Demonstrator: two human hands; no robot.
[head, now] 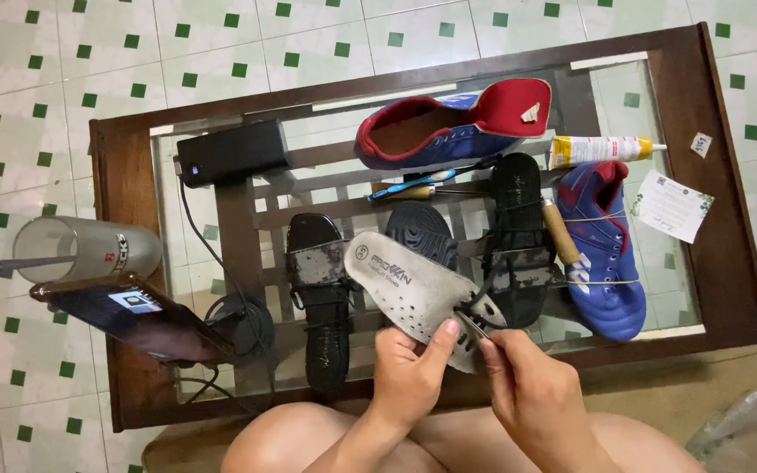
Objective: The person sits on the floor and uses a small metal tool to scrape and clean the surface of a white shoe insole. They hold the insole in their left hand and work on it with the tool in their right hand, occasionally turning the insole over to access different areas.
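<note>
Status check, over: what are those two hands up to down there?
Left hand gripping grey insole at its near end. Right hand pinching the same end. Black sandals and blue shoe crowd the glass table.

Glass-top wood table (729, 219), green-dotted tile floor (177, 52).

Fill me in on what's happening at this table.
A seated person holds a grey insole over a glass-topped table: the left hand grips its near end, the right hand pinches something thin at its edge. Black sandals, two blue and red shoes, a glue tube and a toothbrush lie on the glass.
</note>
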